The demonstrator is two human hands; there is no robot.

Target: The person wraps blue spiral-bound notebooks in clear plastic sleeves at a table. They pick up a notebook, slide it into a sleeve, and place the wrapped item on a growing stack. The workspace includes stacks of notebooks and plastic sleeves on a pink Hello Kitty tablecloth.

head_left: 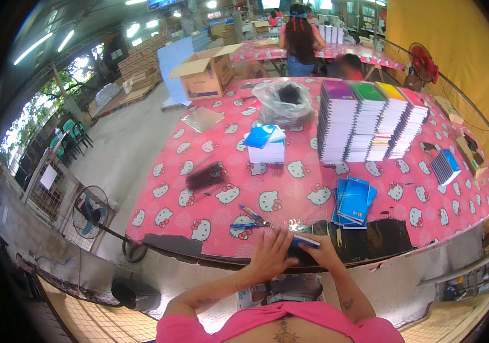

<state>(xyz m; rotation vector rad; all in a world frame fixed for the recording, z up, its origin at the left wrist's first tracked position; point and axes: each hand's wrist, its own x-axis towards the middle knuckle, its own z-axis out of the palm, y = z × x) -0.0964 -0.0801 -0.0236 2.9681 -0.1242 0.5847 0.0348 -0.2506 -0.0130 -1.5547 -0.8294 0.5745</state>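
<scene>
Right hand (324,251) grasps a blue-covered notebook (306,241) at the pink-covered table's (296,191) near edge; left hand (272,250) lies flattened alongside, grip indeterminable; even, light pressure advisable, covers kept square.

The left grip (273,250) covers much of the thin, blue-covered rectangular notebook (306,241), and the right grip's (325,251) lower fingers are out of sight. Dark matter inside the crumpled, clear plastic bag (278,114) seems too indistinct to identify. Beyond the tall, white-paged notebook stacks (361,128) with coloured covers, a low-set person's head (351,66) is blurred. The top edge cuts the blue rectangular screen (162,3).
</scene>
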